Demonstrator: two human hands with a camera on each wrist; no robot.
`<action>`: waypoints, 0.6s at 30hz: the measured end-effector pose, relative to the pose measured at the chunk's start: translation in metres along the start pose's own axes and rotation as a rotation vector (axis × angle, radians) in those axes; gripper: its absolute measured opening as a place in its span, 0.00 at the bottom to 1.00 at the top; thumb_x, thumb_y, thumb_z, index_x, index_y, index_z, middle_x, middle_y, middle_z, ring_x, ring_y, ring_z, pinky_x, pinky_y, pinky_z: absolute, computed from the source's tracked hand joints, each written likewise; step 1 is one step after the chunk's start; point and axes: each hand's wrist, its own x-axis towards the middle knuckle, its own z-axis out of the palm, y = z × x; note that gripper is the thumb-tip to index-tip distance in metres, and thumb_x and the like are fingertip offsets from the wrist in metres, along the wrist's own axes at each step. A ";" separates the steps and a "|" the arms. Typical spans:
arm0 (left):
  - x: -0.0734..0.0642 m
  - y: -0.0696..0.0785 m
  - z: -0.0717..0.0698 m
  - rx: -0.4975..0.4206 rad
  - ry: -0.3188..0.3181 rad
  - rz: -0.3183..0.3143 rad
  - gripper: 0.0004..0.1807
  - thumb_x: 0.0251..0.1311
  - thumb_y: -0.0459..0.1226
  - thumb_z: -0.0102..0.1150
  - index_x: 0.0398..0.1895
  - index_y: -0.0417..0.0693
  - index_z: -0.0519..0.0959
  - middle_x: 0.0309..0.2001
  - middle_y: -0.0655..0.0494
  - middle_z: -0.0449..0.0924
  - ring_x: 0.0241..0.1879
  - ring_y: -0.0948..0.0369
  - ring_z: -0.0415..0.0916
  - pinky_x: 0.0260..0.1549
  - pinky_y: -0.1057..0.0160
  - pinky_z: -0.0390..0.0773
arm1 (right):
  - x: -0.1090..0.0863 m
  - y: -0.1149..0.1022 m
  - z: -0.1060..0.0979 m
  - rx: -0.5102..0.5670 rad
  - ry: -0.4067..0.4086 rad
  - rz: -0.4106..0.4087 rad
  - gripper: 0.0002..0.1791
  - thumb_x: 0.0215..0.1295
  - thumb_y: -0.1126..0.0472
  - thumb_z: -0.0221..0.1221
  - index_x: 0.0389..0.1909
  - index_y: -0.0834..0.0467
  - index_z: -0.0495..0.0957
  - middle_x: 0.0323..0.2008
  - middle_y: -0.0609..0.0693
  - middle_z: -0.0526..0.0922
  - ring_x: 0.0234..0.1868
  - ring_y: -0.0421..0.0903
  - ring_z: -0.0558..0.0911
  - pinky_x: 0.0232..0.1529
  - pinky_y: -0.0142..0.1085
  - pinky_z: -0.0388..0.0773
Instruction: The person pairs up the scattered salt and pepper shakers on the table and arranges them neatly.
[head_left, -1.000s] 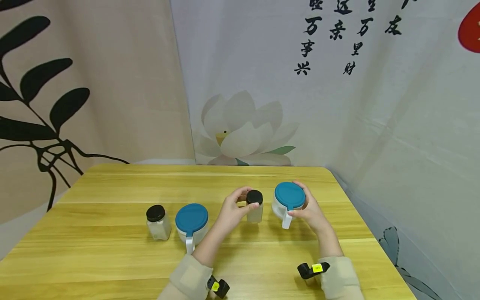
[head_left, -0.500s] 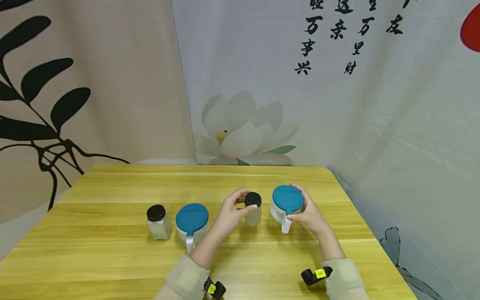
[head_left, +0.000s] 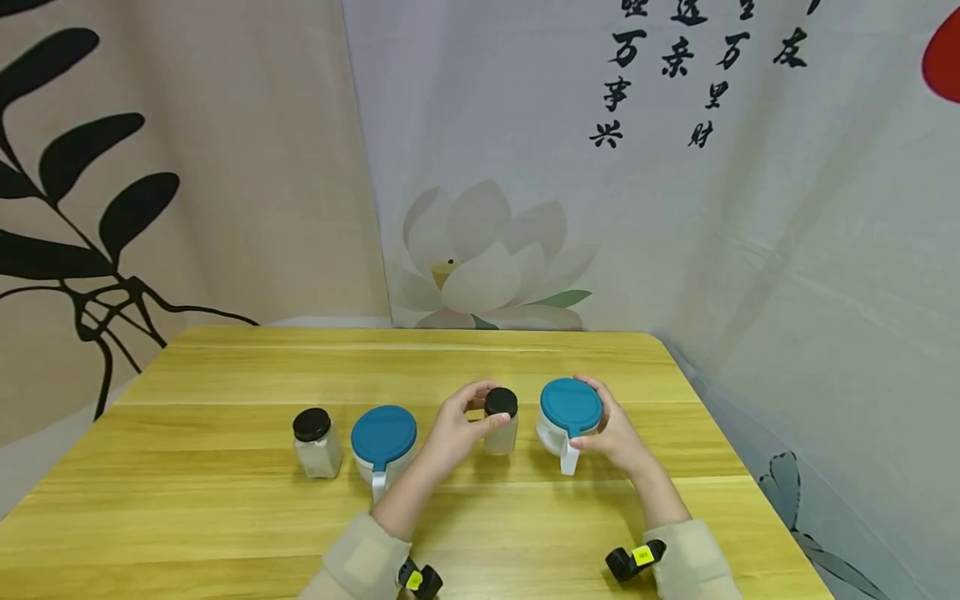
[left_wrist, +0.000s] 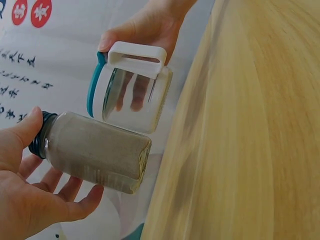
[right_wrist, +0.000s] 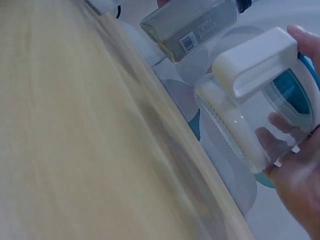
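Observation:
My left hand [head_left: 454, 433] grips a square glass jar [left_wrist: 95, 150] with a black screw lid, thumb at the lid and fingers along the side. Greyish powder fills most of this jar. To the right, my right hand [head_left: 618, 437] holds a clear seasoning jar [right_wrist: 265, 110] with a blue lid [head_left: 571, 406] and a white handle; the thumb lies by the handle's top and the fingers wrap behind. Both wrist views show these jars raised over the table [left_wrist: 260, 115], side by side with a gap between them.
On the table's left stands another black-lidded jar [head_left: 317, 446] with pale contents. Right beside it is a second blue-lidded seasoning jar [head_left: 384, 437], its handle partly behind my left forearm. A printed curtain [head_left: 510, 167] hangs behind the table's far edge.
Both hands have drawn their jars slightly toward me and a little to the left. The two jars on the left side of the table have stayed put.

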 end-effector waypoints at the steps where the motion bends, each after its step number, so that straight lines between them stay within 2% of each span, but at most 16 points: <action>1: 0.000 -0.001 0.000 0.001 0.000 0.000 0.25 0.55 0.40 0.68 0.57 0.48 0.75 0.50 0.52 0.76 0.52 0.51 0.71 0.49 0.49 0.73 | 0.000 0.000 0.000 0.002 -0.004 -0.007 0.54 0.45 0.68 0.72 0.71 0.66 0.50 0.61 0.65 0.66 0.57 0.47 0.73 0.55 0.36 0.68; 8: -0.003 -0.002 -0.002 -0.006 -0.013 -0.012 0.26 0.55 0.40 0.68 0.58 0.47 0.75 0.50 0.50 0.76 0.53 0.47 0.70 0.47 0.50 0.75 | -0.003 0.003 0.000 0.029 -0.038 -0.037 0.54 0.47 0.64 0.72 0.71 0.67 0.49 0.60 0.61 0.69 0.56 0.47 0.74 0.55 0.37 0.69; 18: -0.004 -0.004 -0.002 -0.013 -0.019 -0.021 0.26 0.56 0.40 0.68 0.58 0.47 0.75 0.52 0.49 0.75 0.54 0.48 0.70 0.45 0.51 0.76 | -0.004 0.005 0.003 0.063 -0.054 -0.040 0.56 0.45 0.64 0.73 0.70 0.71 0.47 0.58 0.55 0.71 0.56 0.47 0.74 0.55 0.36 0.69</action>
